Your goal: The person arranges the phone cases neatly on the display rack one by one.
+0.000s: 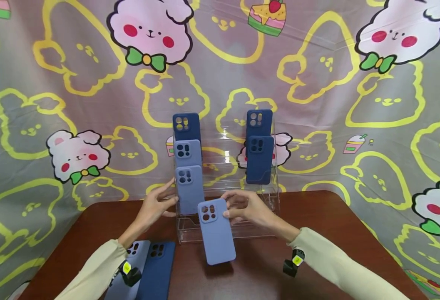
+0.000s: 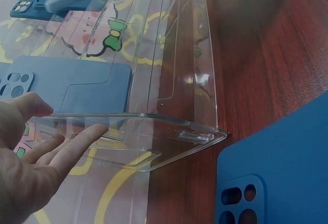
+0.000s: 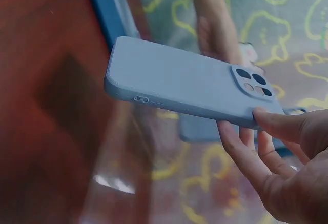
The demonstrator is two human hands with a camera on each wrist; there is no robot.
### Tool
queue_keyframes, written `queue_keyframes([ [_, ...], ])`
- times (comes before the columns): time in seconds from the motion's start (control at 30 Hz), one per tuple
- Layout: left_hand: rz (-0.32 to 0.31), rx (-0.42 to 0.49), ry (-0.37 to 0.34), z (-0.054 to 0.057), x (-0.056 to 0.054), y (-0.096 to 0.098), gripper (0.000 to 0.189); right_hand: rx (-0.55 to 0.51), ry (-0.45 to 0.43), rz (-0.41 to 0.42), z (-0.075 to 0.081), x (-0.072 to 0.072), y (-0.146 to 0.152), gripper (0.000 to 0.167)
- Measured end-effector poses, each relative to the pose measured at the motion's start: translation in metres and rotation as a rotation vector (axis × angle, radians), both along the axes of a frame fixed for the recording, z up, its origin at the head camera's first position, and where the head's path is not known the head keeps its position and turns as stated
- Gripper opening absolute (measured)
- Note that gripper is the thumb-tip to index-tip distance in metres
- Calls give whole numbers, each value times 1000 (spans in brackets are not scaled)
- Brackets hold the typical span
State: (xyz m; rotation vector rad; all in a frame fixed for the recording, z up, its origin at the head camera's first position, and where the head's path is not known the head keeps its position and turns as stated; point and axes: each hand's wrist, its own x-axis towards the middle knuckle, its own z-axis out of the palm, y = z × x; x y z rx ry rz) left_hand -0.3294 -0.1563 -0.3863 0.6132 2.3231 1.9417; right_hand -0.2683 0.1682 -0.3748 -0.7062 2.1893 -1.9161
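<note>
My right hand (image 1: 250,207) pinches a light blue phone case (image 1: 218,233) by its upper right edge, thumb on one face and fingers behind. It is tilted in front of a clear acrylic stand (image 1: 227,238), its camera cutouts at the top. In the right wrist view the phone case (image 3: 169,78) shows its bottom port opening. At the stand's left side my left hand (image 1: 156,203) has its fingers spread at the clear side panel, beside the lowest light blue case (image 1: 190,196). The left wrist view shows the hand (image 2: 31,157) with extended fingers and no case in its grasp.
On the stand's left column, a dark blue case (image 1: 187,129) and another light blue case (image 1: 189,152) stand higher up. Two dark blue cases (image 1: 260,166) fill the right column. More cases (image 1: 156,271) lie on the brown table (image 1: 317,225) at the front left. A patterned curtain hangs behind.
</note>
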Motion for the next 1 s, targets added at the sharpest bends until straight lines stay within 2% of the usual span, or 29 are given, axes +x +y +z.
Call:
queue_keyframes([
  [0.13, -12, 3, -2, -1, 1, -1, 69, 29, 59, -78, 20, -4, 15, 43],
  [0.27, 3, -4, -4, -2, 2, -1, 69, 50, 87, -137, 40, -8, 29, 43],
  [0.5, 20, -18, -8, -1, 2, -1, 69, 50, 183, -222, 64, -19, 50, 43],
  [0.8, 0, -6, -14, -1, 1, 0, 69, 141, 345, -330, 73, -40, 92, 44],
  [1.0, -4, 4, -7, -1, 2, -1, 68, 168, 395, -353, 66, -50, 116, 43],
])
